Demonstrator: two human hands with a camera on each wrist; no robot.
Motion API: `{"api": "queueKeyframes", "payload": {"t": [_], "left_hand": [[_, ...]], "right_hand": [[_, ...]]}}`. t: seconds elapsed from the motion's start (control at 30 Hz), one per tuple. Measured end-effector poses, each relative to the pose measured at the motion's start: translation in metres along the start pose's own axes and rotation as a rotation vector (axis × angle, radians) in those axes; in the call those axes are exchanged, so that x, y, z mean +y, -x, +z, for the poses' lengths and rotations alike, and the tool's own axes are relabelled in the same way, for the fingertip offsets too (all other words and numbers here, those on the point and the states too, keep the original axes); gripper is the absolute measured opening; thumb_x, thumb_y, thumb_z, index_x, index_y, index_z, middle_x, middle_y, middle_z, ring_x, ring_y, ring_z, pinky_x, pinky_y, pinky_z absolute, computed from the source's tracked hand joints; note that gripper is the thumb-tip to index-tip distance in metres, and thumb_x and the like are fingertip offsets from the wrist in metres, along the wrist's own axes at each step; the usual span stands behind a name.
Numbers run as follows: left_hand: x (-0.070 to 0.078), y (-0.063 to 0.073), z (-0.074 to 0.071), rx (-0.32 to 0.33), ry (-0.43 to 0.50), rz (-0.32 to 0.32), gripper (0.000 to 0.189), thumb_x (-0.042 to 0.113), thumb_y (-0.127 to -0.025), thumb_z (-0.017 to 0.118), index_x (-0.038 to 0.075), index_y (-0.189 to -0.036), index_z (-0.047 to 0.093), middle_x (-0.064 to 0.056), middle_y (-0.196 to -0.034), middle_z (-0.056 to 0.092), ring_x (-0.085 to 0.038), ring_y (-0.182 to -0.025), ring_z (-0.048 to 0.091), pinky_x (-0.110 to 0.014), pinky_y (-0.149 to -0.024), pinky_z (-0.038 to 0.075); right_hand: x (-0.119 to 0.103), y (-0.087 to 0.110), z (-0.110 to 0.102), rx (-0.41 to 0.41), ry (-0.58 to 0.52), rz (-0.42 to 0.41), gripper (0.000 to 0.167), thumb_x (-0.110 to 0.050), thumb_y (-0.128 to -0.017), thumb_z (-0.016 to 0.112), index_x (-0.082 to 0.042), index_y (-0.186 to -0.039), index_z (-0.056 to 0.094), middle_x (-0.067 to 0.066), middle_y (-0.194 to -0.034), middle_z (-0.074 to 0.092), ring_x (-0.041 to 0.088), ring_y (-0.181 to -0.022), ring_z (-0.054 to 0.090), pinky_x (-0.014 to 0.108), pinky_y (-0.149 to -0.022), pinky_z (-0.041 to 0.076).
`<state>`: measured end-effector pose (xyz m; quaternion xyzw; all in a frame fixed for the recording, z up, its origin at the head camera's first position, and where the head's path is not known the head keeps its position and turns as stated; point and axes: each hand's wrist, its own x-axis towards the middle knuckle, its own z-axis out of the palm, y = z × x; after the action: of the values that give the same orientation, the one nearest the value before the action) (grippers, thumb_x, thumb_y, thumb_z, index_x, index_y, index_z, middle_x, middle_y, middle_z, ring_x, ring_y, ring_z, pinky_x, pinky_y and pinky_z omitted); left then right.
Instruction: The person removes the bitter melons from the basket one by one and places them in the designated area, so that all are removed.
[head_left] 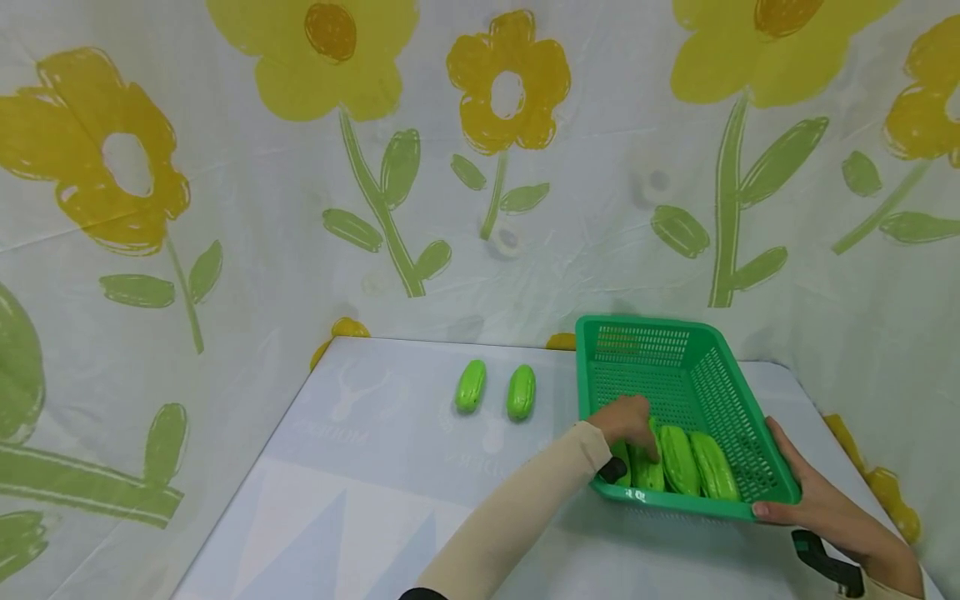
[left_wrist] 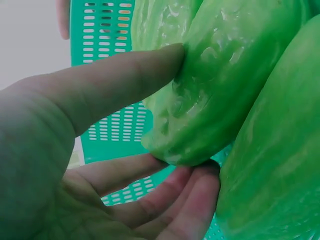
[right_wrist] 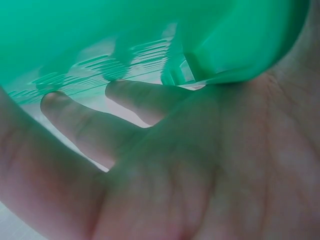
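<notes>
A green plastic basket [head_left: 712, 350] stands on the right part of the table, with several glossy, ridged green gourds [head_left: 680, 461] side by side along its near end. Reaching into it, my left hand [head_left: 626, 418] pinches one green gourd [left_wrist: 215, 85] by its end. In the left wrist view the thumb lies on top and the other fingers curl under the tip. My right hand [head_left: 817, 504] grips the basket's near right corner, thumb over the rim. The right wrist view shows its fingers [right_wrist: 82, 122] against the basket's outside.
Two more green gourds, a left one [head_left: 470, 387] and a right one [head_left: 521, 392], lie apart on the white table [head_left: 337, 467], left of the basket. A flower-printed curtain [head_left: 600, 208] hangs behind the table and at both sides.
</notes>
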<state>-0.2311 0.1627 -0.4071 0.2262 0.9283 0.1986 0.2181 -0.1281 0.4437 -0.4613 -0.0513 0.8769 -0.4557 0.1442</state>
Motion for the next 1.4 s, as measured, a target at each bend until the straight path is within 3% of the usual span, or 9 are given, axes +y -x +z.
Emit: {"api": "queueKeyframes", "payload": {"t": [0.1, 0.2, 0.3, 0.43, 0.6, 0.7, 0.83, 0.93, 1.4], "left_hand": [[0.0002, -0.0003, 0.0002, 0.006, -0.007, 0.003, 0.032, 0.030, -0.083, 0.088, 0.016, -0.102, 0.066, 0.004, -0.089, 0.062, -0.009, -0.072, 0.055, -0.023, -0.059, 0.047], [0.0000, -0.0009, 0.0010, 0.009, 0.001, 0.019, 0.040, 0.030, -0.083, 0.088, 0.017, -0.115, 0.068, 0.004, -0.103, 0.068, -0.008, -0.082, 0.062, -0.022, -0.064, 0.052], [-0.0002, -0.0016, 0.0016, 0.019, -0.004, 0.055, 0.044, 0.028, -0.083, 0.088, 0.017, -0.120, 0.069, 0.006, -0.110, 0.069, -0.007, -0.088, 0.063, -0.020, -0.067, 0.053], [-0.0010, -0.0038, 0.0028, 0.037, -0.028, 0.101, 0.038, 0.028, -0.083, 0.088, 0.016, -0.114, 0.071, 0.005, -0.108, 0.070, -0.006, -0.090, 0.059, -0.018, -0.068, 0.050], [-0.0021, -0.0046, 0.0035, 0.074, 0.047, 0.090, 0.067, 0.025, -0.082, 0.089, 0.015, -0.141, 0.061, 0.006, -0.140, 0.063, -0.008, -0.130, 0.057, -0.016, -0.093, 0.054], [-0.0032, -0.0034, 0.0024, 0.095, 0.115, 0.080, 0.073, 0.021, -0.081, 0.089, 0.014, -0.146, 0.057, 0.005, -0.146, 0.060, -0.009, -0.134, 0.056, -0.016, -0.095, 0.055], [-0.0034, -0.0012, -0.0001, 0.110, 0.180, 0.055, 0.065, 0.019, -0.081, 0.088, 0.013, -0.141, 0.062, 0.005, -0.141, 0.064, -0.009, -0.125, 0.062, -0.018, -0.089, 0.057], [-0.0029, -0.0001, -0.0008, 0.116, 0.211, 0.026, 0.064, 0.019, -0.082, 0.088, 0.015, -0.140, 0.063, 0.006, -0.140, 0.065, -0.010, -0.123, 0.063, -0.020, -0.087, 0.058], [-0.0030, -0.0033, 0.0010, 0.179, 0.299, -0.019, 0.058, 0.022, -0.085, 0.084, 0.019, -0.140, 0.064, 0.005, -0.140, 0.065, -0.014, -0.129, 0.060, -0.024, -0.090, 0.058]], "right_hand": [[-0.0017, 0.0002, 0.0003, -0.005, -0.033, 0.010, 0.114, -0.027, -0.098, 0.064, -0.039, -0.154, -0.034, 0.033, -0.164, -0.028, 0.065, -0.138, 0.006, 0.050, -0.117, 0.041], [-0.0030, 0.0002, 0.0006, -0.006, -0.052, 0.015, 0.115, -0.027, -0.098, 0.064, -0.034, -0.155, -0.035, 0.033, -0.164, -0.030, 0.066, -0.138, 0.003, 0.087, -0.102, 0.023], [-0.0026, -0.0001, -0.0003, -0.009, -0.029, 0.013, 0.114, -0.028, -0.099, 0.063, -0.029, -0.156, -0.035, 0.034, -0.164, -0.028, 0.065, -0.137, 0.007, 0.051, -0.114, 0.044], [-0.0017, -0.0005, -0.0015, -0.012, 0.003, 0.008, 0.113, -0.028, -0.099, 0.063, -0.026, -0.156, -0.035, 0.036, -0.164, -0.025, 0.064, -0.135, 0.015, 0.007, -0.076, 0.039], [-0.0014, -0.0002, -0.0009, -0.013, -0.009, 0.017, 0.113, -0.028, -0.100, 0.063, -0.030, -0.155, -0.035, 0.036, -0.164, -0.026, 0.064, -0.135, 0.014, 0.013, -0.083, 0.044], [-0.0007, 0.0005, -0.0006, -0.008, 0.002, 0.005, 0.112, -0.028, -0.100, 0.063, -0.031, -0.156, -0.034, 0.037, -0.164, -0.024, 0.057, -0.138, 0.020, 0.008, -0.076, 0.039], [0.0003, 0.0012, -0.0008, -0.002, 0.027, -0.012, 0.112, -0.027, -0.100, 0.063, -0.032, -0.157, -0.033, 0.038, -0.164, -0.020, -0.005, -0.128, 0.034, 0.008, -0.078, 0.041], [0.0005, 0.0009, -0.0015, -0.005, 0.035, -0.015, 0.111, -0.027, -0.100, 0.063, -0.030, -0.157, -0.032, 0.040, -0.164, -0.017, -0.028, -0.102, 0.022, 0.008, -0.079, 0.041], [0.0027, 0.0017, -0.0020, -0.019, 0.011, -0.020, 0.109, -0.027, -0.101, 0.062, -0.039, -0.156, -0.032, 0.040, -0.163, -0.020, -0.030, -0.103, 0.021, 0.010, -0.078, 0.042]]}}
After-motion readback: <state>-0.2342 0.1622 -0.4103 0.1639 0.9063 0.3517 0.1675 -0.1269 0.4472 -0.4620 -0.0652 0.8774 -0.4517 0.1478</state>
